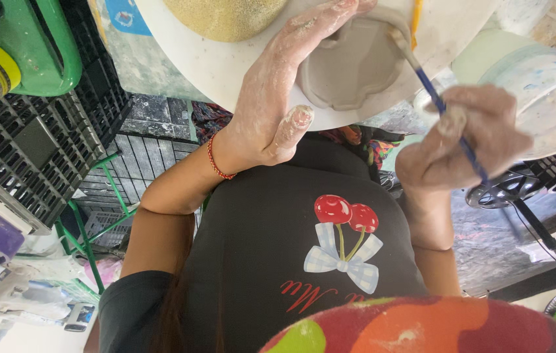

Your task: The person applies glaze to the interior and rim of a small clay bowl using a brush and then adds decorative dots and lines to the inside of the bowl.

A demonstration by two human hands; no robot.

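Observation:
My left hand, coated in pale clay, cups the near side of a small grey clay dish with a wavy rim. The dish rests on a round white board. My right hand, also clay-covered, grips a thin blue-handled brush. The brush tip touches the dish's far right rim. A red cord bracelet circles my left wrist. Below the hands lies my dark shirt with a cherry and bow picture.
A yellow sponge sits on the board's far side. Black plastic crates and a green frame stand at left. A white bucket is at right, with a small fan beneath it.

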